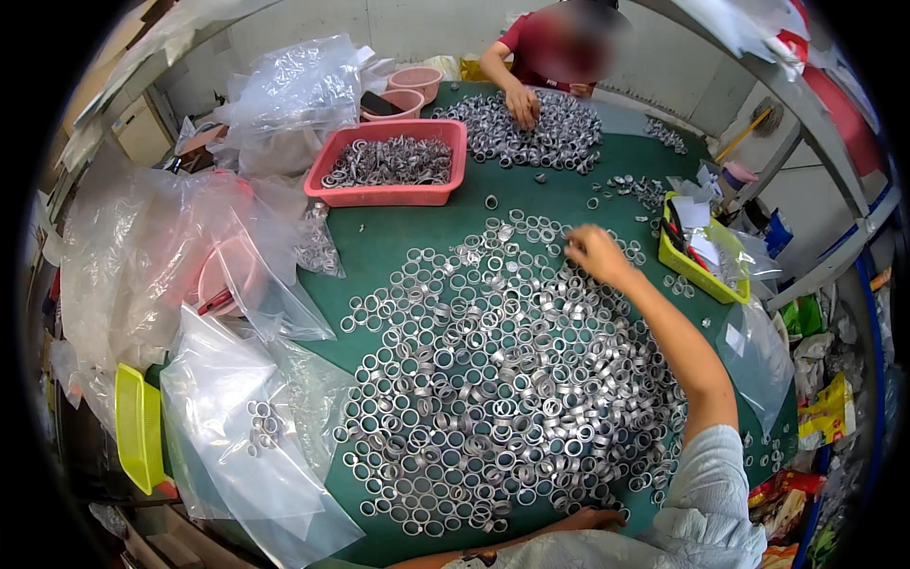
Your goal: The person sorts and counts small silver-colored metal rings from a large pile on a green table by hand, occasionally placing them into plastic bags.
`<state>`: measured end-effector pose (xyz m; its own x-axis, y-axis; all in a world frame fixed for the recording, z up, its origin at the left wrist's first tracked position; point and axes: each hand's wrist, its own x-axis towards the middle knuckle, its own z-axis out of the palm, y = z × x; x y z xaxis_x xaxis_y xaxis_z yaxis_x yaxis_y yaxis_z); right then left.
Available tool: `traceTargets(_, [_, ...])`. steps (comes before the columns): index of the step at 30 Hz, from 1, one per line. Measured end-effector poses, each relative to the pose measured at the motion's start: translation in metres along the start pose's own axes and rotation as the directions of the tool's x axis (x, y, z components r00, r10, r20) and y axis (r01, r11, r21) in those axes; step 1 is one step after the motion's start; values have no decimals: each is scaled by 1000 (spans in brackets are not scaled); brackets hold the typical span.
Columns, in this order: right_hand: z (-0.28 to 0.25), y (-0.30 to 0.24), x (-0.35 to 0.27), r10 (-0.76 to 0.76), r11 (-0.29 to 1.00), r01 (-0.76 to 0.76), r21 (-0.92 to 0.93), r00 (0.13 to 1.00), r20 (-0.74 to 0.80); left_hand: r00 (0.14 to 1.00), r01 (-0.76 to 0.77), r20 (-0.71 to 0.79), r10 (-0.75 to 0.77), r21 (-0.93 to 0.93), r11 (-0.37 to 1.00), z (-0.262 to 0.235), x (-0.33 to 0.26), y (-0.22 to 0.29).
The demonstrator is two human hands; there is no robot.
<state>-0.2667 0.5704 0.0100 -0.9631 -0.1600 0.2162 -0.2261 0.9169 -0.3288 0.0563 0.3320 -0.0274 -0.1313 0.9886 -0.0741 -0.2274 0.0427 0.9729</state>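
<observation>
A wide heap of small silvery metal rings (502,379) covers the green tabletop (370,256) in front of me. My right hand (595,254) reaches over to the heap's far edge, its fingers bent together and pointing down among the rings. Whatever lies between those fingertips is too small to make out. Along the near edge of the table lies my left forearm, with my left hand (590,519) low beside the closest rings. Its fingers are mostly hidden.
A pink tray (384,196) of metal pieces stands far left. Clear plastic bags (242,408) fill the left side, several rings on one. A yellow-green basket (701,261) holds tools at right. Across the table, a co-worker's hand (521,104) touches another pile (559,137).
</observation>
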Motion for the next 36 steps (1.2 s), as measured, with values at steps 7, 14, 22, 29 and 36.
traceTargets(7, [-112,-102,-198,-153,920,-140,367,734,662,985,-136,-101,138,26,990,16,7,-44])
traceTargets(14, [-94,-195,-462,-612,567,-736,370,-76,787,996,87,-18,-91,-158,984,13,-2,-6])
traceTargets(22, [-28,-229,-723,-277,267,-959,97,20,961,989,52,-134,-55,-25,998,22,-7,5])
traceTargets(29, [17,-251,-797,-78,261,-944,201,187,979,961,14,-278,-2,41,999,48,-28,2])
traceTargets(36, [-15,-282,-676,-290,683,-682,260,74,954,885,70,-463,-49,28,997,93,-101,-2])
